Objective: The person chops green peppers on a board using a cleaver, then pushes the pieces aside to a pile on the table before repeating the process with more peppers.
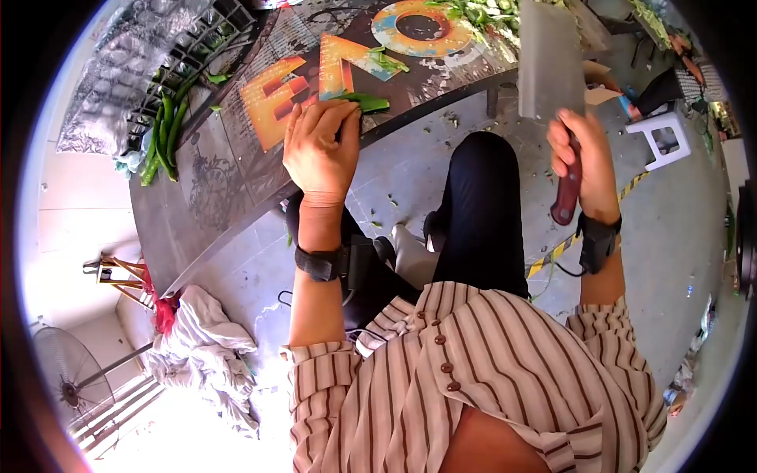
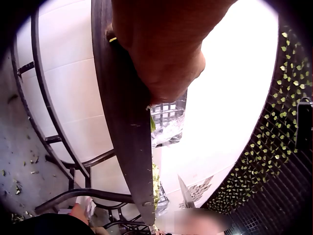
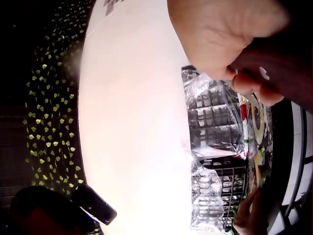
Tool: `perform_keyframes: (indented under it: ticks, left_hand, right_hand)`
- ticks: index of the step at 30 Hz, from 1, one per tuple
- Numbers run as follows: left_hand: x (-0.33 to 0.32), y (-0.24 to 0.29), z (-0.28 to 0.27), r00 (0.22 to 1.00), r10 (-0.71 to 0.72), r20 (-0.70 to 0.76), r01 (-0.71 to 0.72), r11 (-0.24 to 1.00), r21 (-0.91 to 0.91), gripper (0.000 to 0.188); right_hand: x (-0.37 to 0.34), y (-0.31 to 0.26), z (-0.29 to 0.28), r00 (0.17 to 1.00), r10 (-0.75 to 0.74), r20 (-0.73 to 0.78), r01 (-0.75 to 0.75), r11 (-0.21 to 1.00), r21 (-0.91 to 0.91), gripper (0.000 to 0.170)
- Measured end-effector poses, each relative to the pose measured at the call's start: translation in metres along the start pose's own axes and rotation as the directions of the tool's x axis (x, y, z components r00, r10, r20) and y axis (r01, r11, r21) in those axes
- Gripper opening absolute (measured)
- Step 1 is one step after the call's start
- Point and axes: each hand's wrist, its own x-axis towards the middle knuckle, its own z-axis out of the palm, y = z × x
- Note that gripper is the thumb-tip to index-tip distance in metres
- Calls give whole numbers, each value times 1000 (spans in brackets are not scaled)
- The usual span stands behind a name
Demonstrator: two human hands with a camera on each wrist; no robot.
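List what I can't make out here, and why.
Head view: left end of the green pepper, hidden by the left hand.
Head view: far ends of the cleaver and chopped greens, cut off by the top edge.
Right wrist view: rest of the handle, cut off by the right edge.

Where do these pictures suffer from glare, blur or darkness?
Head view: glare beside the fan, black corners; left wrist: a smeared patch under the knife, too blurred to identify; right wrist: the wall washed out white, the far left dark.
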Motion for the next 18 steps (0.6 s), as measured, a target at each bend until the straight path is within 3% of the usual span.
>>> perform_keyframes:
  ticks: [8, 11, 18]
  left_hand:
    - [2, 4, 0, 998, -60, 9, 60, 998, -25, 8]
    - [1, 5, -1, 992, -121, 37, 122, 992, -28, 7]
    - [0, 4, -1, 995, -98, 33, 99, 994, -47, 7]
  right_hand:
    - [-42, 33, -61, 967, 116, -227, -65, 973, 220, 19]
    - [-50, 44, -72, 954, 146, -262, -81, 966, 244, 19]
    - [-61, 62, -81, 938, 151, -313, -60, 957, 282, 20]
